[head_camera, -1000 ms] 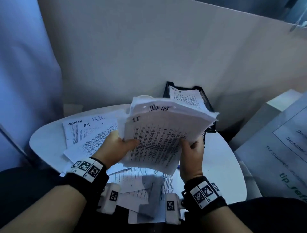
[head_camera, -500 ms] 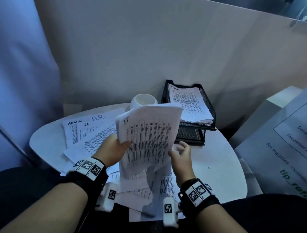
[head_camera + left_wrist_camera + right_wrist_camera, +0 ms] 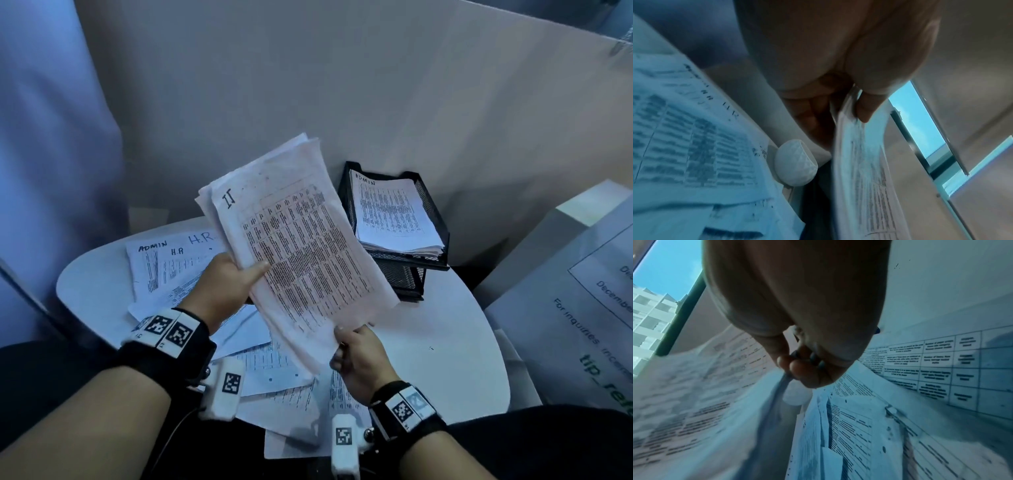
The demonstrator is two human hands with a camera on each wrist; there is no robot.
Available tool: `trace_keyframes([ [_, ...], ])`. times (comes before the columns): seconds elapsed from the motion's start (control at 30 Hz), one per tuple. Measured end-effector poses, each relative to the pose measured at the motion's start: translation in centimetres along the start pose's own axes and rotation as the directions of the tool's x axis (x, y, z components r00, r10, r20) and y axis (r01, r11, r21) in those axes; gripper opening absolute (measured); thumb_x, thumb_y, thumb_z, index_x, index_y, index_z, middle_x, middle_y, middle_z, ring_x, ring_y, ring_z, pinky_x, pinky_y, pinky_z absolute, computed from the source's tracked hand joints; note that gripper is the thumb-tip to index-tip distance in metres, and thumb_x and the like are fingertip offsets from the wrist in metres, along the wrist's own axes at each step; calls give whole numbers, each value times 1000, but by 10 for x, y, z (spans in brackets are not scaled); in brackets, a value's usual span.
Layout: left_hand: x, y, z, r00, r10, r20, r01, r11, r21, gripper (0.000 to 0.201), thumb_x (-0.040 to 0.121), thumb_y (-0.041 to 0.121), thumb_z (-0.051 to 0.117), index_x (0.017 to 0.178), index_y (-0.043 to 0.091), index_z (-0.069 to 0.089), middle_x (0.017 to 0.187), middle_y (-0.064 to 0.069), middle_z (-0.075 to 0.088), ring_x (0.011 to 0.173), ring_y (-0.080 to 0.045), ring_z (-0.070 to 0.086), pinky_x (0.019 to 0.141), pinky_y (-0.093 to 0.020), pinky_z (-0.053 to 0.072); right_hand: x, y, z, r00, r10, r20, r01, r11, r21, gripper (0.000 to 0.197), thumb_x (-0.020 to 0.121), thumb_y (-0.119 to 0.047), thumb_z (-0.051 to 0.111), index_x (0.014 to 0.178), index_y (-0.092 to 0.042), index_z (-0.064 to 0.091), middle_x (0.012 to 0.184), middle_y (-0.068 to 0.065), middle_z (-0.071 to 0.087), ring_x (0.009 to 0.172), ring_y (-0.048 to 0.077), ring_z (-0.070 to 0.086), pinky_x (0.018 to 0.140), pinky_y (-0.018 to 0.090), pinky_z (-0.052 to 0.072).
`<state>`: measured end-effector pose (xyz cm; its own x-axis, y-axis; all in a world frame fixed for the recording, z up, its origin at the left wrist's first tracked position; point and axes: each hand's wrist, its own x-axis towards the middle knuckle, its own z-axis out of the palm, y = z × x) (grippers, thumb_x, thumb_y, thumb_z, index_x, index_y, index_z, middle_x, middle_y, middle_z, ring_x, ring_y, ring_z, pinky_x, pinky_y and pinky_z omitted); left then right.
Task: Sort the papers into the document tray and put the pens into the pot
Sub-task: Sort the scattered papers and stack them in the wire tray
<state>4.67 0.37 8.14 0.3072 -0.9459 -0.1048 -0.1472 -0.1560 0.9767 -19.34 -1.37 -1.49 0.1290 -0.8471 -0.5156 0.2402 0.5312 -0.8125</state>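
My left hand (image 3: pixel 248 274) grips a stack of printed sheets marked "IT" (image 3: pixel 301 246) by its left edge, thumb on top, tilted up above the table. In the left wrist view the thumb and fingers (image 3: pixel 865 110) clamp the stack's edge (image 3: pixel 861 162). My right hand (image 3: pixel 344 342) pinches the stack's lower corner, fingers curled (image 3: pixel 797 368). The black mesh document tray (image 3: pixel 433 219) stands at the back right, with "ADMIN" sheets (image 3: pixel 390 209) on its top tier. A white textured pot (image 3: pixel 795 164) sits beyond the left hand, hidden by the stack in the head view. No pen shows plainly.
Loose sheets marked "ADMIN" and "H.R." (image 3: pixel 164 267) lie spread over the left and front of the round white table (image 3: pixel 445 325). A beige partition closes the back. A large box with a printed label (image 3: pixel 582 308) crowds the right side.
The thick bundle held by both hands thinned to the "IT" stack. The left hand raised and turned it toward the tray. The right hand, open half a second ago, now pinches its lower corner.
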Motion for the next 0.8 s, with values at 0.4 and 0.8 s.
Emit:
trace_keyframes([
  [0.4, 12, 5, -7, 990, 98, 101, -118, 969, 215, 6, 94, 25, 70, 92, 26, 75, 80, 7, 78, 68, -19, 76, 76, -38, 61, 50, -93, -35, 954, -82, -287, 186, 916, 356, 24, 100, 4, 40, 104, -14, 55, 72, 2, 56, 40, 7, 40, 38, 18, 36],
  [0.8, 13, 11, -14, 978, 94, 188, -156, 924, 348, 9, 94, 33, 67, 88, 32, 74, 79, 15, 76, 68, -7, 73, 71, -31, 59, 124, -163, -11, 873, -63, -483, 196, 953, 230, 16, 98, 7, 43, 98, -3, 55, 76, 10, 55, 59, 15, 54, 42, 21, 51],
])
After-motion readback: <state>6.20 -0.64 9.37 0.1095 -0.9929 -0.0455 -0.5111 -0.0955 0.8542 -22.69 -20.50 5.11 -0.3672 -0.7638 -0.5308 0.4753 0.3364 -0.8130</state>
